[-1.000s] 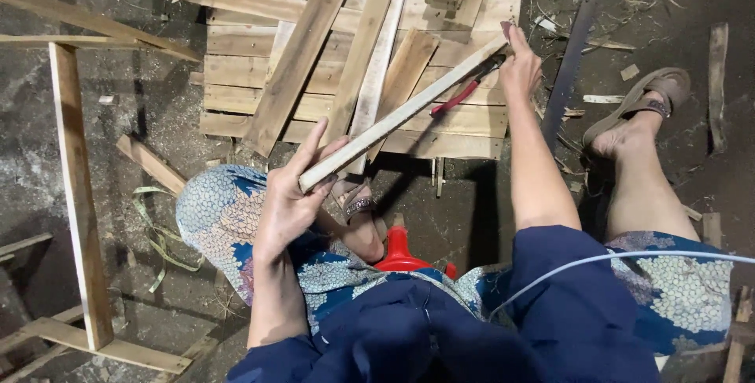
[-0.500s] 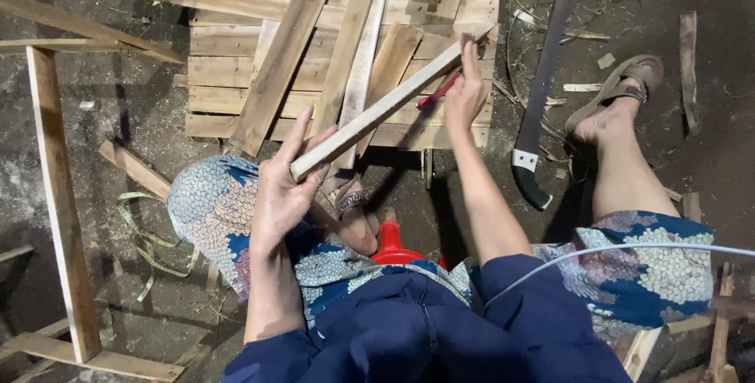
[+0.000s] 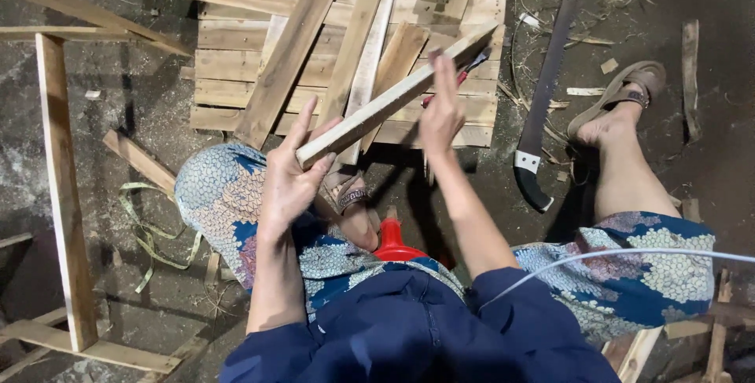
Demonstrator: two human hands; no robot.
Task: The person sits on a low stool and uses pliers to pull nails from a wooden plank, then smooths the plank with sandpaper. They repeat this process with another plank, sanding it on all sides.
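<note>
I hold a long pale wooden slat (image 3: 393, 100) in the air over my lap, slanting from lower left to upper right. My left hand (image 3: 295, 171) grips its near end with fingers partly spread. My right hand (image 3: 442, 112) holds the slat near its middle, fingers upright against it. Under the slat lies a wooden pallet (image 3: 228, 45) with several loose boards piled across it. A red-handled tool (image 3: 464, 72) lies on the pallet just beyond my right hand.
A hand saw (image 3: 543, 108) with a black handle lies on the ground right of the pallet, beside my sandalled right foot (image 3: 621, 96). A wooden frame (image 3: 63, 194) stands at the left. A red stool (image 3: 393, 241) shows between my knees. A green strap (image 3: 145, 226) lies on the ground.
My right hand has slid down the slat from its far end toward the middle. The view has shifted, bringing the saw fully into sight.
</note>
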